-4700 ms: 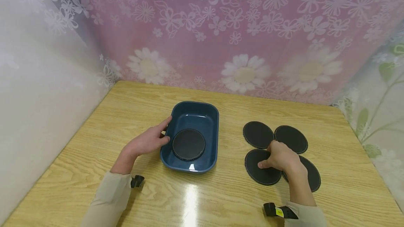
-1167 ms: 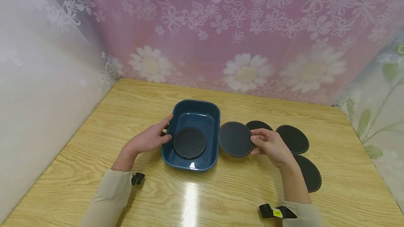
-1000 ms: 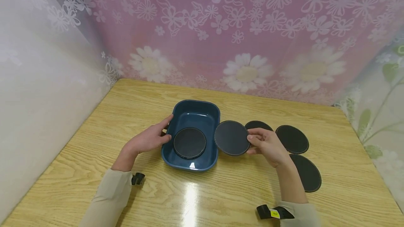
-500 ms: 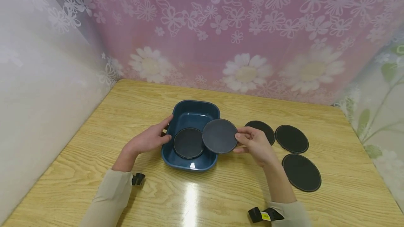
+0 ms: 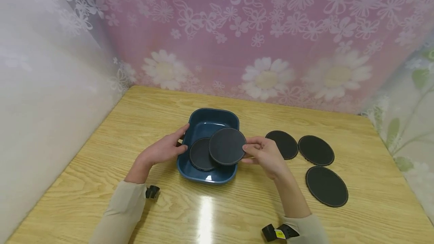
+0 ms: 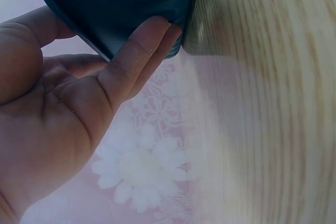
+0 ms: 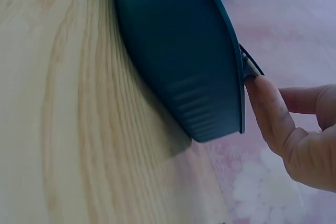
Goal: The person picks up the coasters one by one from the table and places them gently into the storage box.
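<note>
A blue rectangular bin [image 5: 210, 180] stands on the table, with a round black coaster [image 5: 200, 157] lying in its near part. My left hand [image 5: 164, 149] holds the bin's left wall; in the left wrist view, the fingers [image 6: 134, 59] press its ridged outside while the thumb reaches over the rim. Over the bin's right rim, my right hand [image 5: 266, 155] pinches a second black coaster [image 5: 228, 147] by its right edge. That coaster partly covers the one inside. In the right wrist view, the pinched coaster [image 7: 251, 60] appears edge-on and tilted above the rim.
Three more black coasters lie flat on the right of the table: one [image 5: 283, 145] behind the right hand, another [image 5: 316, 150] beside it, and one [image 5: 327, 186] nearer the front. A pink flowered curtain [image 5: 217, 48] hangs behind the table's back edge.
My right hand has picked up a coaster from the group at the right and carried it left until it overhangs the bin. The left hand has stayed at the bin's wall.
</note>
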The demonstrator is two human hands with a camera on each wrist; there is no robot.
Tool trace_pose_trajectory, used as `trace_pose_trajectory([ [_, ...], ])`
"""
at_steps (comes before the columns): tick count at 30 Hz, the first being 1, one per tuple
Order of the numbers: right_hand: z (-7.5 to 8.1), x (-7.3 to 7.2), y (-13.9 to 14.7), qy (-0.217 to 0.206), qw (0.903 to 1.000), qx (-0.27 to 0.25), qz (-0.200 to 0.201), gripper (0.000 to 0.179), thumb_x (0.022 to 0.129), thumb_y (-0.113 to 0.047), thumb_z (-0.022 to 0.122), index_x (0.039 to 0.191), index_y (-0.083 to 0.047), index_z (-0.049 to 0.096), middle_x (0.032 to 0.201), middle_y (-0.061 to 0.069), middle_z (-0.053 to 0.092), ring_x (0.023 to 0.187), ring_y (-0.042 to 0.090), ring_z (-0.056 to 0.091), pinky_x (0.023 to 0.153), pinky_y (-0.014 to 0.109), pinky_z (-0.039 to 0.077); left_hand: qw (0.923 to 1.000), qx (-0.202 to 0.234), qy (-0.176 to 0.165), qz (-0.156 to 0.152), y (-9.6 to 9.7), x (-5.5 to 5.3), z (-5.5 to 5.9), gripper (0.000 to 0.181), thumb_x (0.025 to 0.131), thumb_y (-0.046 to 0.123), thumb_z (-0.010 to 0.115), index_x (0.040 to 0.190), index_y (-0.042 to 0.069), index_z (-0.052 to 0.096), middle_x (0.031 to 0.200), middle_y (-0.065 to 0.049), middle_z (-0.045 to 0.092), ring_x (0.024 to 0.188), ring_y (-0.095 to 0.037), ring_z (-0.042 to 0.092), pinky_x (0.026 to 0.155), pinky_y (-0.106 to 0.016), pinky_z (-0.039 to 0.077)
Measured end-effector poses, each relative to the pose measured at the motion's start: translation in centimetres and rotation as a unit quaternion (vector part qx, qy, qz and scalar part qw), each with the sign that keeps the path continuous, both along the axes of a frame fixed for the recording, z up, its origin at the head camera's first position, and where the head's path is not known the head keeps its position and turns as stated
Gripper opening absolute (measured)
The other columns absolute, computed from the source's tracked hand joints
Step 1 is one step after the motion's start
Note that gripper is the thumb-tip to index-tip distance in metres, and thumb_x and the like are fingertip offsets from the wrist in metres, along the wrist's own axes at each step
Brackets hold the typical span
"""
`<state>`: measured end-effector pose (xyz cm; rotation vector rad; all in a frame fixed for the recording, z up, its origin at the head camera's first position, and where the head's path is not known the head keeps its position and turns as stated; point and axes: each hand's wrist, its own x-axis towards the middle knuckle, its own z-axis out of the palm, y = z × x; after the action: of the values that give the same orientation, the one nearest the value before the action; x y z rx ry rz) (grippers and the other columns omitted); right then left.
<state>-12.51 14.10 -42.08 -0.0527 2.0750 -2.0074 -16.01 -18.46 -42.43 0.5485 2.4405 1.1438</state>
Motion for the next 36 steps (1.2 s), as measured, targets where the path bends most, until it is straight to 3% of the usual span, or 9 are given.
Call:
trace_pose_trajectory([
  [12, 0.7, -0.4, -2.7, 0.000, 0.9996, 0.029, 0.004, 0.042, 0.093, 0.002, 0.063, 0.130, 0.020, 0.050, 0.094, 0.018, 0.069, 0.070, 0.014, 0.071, 0.068, 0.029, 0.059, 1.0000, -0.006, -0.004, 0.005, 0.2, 0.0, 0.1, 0.072, 0.104, 0.015, 0.050, 0.161, 0.012, 0.006, 0.153, -0.023, 0.038, 0.132, -0.036, 0.048, 0.094, -0.044, 0.049],
  [22, 0.7, -0.9, -5.5, 0.002, 0.9964, 0.085, 0.001, 0.031, 0.093, 0.003, 0.063, 0.120, 0.018, 0.058, 0.099, 0.029, 0.069, 0.065, 0.014, 0.069, 0.065, 0.028, 0.059, 1.0000, -0.003, -0.005, 0.007, 0.2, 0.0, 0.2, 0.073, 0.104, 0.014, 0.050, 0.161, 0.012, 0.006, 0.151, -0.023, 0.040, 0.129, -0.036, 0.051, 0.093, -0.043, 0.050],
  [36, 0.3, -1.9, -6.6, -0.005, 0.9957, 0.092, 0.006, 0.032, 0.093, 0.004, 0.064, 0.120, 0.019, 0.058, 0.099, 0.029, 0.069, 0.062, 0.013, 0.067, 0.060, 0.028, 0.058, 0.9999, -0.007, 0.001, 0.010, 0.5, -0.2, 0.1, 0.073, 0.103, 0.015, 0.051, 0.161, 0.012, 0.007, 0.149, -0.022, 0.043, 0.125, -0.036, 0.055, 0.096, -0.046, 0.049],
])
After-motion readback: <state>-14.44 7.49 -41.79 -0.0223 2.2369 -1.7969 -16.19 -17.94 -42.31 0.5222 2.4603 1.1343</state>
